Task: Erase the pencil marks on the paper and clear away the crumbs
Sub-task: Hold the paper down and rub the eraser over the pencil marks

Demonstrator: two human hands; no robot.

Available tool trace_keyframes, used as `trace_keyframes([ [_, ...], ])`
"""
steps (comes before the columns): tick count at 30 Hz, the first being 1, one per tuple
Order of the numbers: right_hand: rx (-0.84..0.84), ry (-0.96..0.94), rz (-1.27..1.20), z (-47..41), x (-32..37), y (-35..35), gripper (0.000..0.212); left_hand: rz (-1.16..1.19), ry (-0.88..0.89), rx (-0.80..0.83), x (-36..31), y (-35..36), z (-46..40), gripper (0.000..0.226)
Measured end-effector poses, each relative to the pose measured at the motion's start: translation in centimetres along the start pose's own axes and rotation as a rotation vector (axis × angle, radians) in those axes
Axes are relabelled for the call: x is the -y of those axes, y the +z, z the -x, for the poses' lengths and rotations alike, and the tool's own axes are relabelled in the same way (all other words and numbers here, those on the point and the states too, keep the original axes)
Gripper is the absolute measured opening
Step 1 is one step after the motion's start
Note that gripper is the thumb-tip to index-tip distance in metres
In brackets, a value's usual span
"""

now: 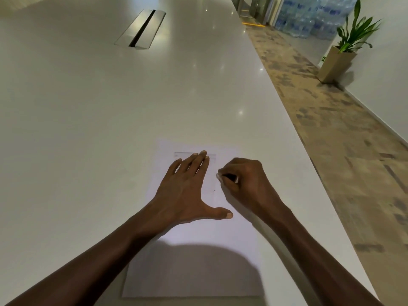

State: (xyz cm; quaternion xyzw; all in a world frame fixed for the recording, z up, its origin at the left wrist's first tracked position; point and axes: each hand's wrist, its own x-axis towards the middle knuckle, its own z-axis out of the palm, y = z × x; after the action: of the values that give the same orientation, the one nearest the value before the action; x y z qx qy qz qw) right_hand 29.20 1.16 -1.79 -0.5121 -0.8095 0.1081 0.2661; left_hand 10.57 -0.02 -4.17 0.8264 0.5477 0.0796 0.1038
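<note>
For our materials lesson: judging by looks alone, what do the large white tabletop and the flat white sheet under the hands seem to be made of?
The large white tabletop looks like polished stone or glossy laminate: it mirrors ceiling lights as sharp glints. Which one, I cannot tell. The flat white sheet looks like matt paper: thin, lying flat, no glints, faint pencil lines near the left hand.

Dim, soft indoor light; small ceiling-lamp glints dot the glossy surface (110, 107). A broad rounded shadow falls across the near part of the paper (198, 261). Wide-angle distortion bends the edges, and the far bottles (309, 16) look blurred.
</note>
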Motion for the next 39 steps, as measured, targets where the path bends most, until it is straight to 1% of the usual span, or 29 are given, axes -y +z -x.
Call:
trace_keyframes([
  [4, -0.033, 0.002, 0.018, -1.7, -0.4, 0.2, 0.011, -0.005, 0.002, 0.0, 0.1, 0.1, 0.0, 0.14],
  [11, -0.065, 0.014, 0.076, -6.0, -2.4, 1.1, 0.015, -0.001, -0.017, -0.024, 0.0, -0.1, -0.2, 0.14],
  [15, -0.044, 0.022, 0.107, -4.2, -1.6, 0.9, 0.02, 0.003, -0.02, -0.018, -0.1, -0.1, -0.1, 0.141],
  [18, -0.015, 0.001, 0.114, -0.5, 0.3, 0.5, 0.016, -0.005, -0.019, -0.022, 0.0, 0.0, -0.1, 0.14],
  [22, 0.044, -0.031, 0.097, 3.1, 2.4, 0.1, 0.013, -0.033, -0.012, -0.054, 0.0, 0.4, -0.2, 0.132],
  [24, 0.046, -0.014, 0.083, 2.1, 2.0, 0.2, 0.015, -0.03, -0.011, -0.049, 0.0, 0.3, -0.2, 0.134],
  [27, 0.002, 0.006, 0.071, -1.1, 0.6, 0.9, 0.017, -0.017, -0.018, -0.022, -0.1, 0.1, -0.1, 0.139],
  [32, -0.036, 0.008, 0.076, -5.2, -1.7, 1.8, 0.019, -0.002, -0.025, -0.02, -0.1, 0.0, -0.1, 0.14],
  [36, -0.047, 0.012, 0.058, -4.6, -1.5, 1.5, 0.018, -0.002, -0.023, -0.013, 0.0, 0.0, -0.2, 0.14],
  [39, -0.016, -0.012, 0.036, -2.3, -0.6, 0.9, 0.015, -0.013, -0.022, -0.009, 0.0, 0.1, -0.3, 0.14],
])
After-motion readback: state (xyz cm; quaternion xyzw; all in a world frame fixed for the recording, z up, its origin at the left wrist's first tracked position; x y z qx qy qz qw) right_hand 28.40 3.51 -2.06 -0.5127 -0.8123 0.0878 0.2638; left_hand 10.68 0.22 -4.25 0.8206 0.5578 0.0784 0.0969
